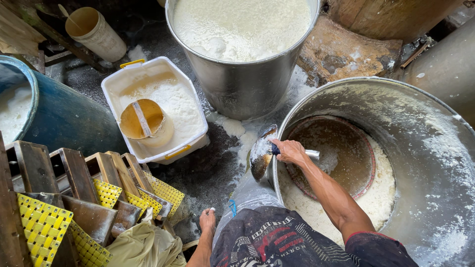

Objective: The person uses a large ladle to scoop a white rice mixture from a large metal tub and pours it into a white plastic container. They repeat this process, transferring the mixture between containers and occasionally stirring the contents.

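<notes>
No packages, labels, signs or screens are showing anywhere among the vats, tubs and wooden frames in this view.

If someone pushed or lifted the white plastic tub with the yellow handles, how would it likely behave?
The white tub is partly filled with wet white pulp and holds a wooden scoop, so it is probably heavy to lift. Its thin plastic walls may flex. On the wet, splattered floor it would likely slide rather than tip.
</notes>
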